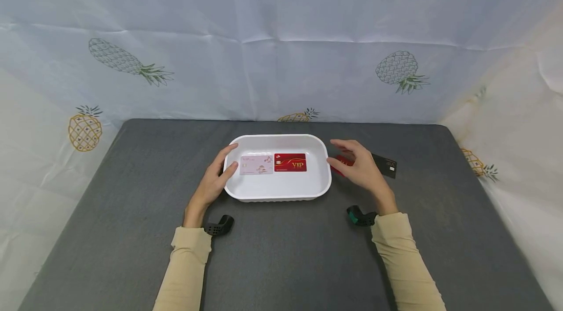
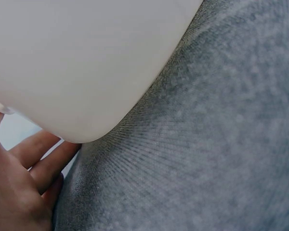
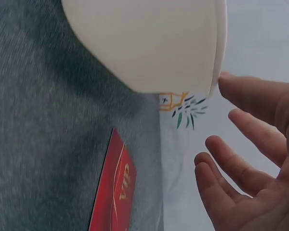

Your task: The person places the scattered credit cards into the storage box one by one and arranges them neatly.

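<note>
Two red VIP cards [image 1: 290,162] [image 3: 116,187], one pink VIP card [image 1: 256,165] and one black card [image 1: 388,166], four in all; one white tray [image 1: 277,188]; one table [image 1: 281,257]; two wrist mounts [image 1: 220,225] [image 1: 362,217]; two sleeves [image 1: 182,264] [image 1: 405,259].

- I face a dark grey, fabric-textured table [image 1: 286,252]
- It bears a white oblong plastic tray [image 1: 277,198]
- Right: a red rectangular card [image 3: 114,187]
- Farther right: a black rectangular card [image 1: 389,166]

A white, round-cornered rectangular tray [image 1: 281,188] sits open side up on a dark gray table [image 1: 281,257], a pale pink card with floral print [image 1: 256,165] and a glossy red card lettered "VIP" in gold [image 1: 290,162] flat inside, side by side. Just right of it lie another red "VIP" card [image 3: 115,187] and a black card [image 1: 389,166], both partly hidden from overhead.
</note>
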{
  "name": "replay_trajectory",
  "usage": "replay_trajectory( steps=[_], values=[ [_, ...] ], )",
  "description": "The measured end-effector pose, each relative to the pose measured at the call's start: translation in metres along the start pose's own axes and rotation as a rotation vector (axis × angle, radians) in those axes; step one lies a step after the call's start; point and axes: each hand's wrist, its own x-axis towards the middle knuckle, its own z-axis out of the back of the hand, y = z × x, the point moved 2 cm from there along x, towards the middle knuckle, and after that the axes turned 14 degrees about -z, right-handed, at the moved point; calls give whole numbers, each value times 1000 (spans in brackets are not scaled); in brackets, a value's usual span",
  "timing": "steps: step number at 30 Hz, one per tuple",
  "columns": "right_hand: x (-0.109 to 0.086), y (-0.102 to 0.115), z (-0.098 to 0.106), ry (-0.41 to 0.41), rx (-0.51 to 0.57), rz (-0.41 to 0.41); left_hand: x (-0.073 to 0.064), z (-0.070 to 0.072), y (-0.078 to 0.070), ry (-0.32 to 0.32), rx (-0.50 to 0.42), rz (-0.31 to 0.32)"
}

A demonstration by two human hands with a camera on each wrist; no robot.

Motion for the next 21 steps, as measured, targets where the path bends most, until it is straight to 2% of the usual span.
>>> replay_trajectory(
  steps=[5, 10, 16, 21],
  values=[
    [3, -7, 8, 12, -93, -15, 0, 0, -1, 0, 4, 12],
    [7, -11, 13, 81, -217, -35, 0, 0, -2, 2, 6, 15],
    [11, -17, 11, 151, -352, -98, 0, 0, -2, 6, 19, 18],
    [12, -18, 5, 133, -421, -103, 0, 0, -2, 2, 21, 21]
  ],
)
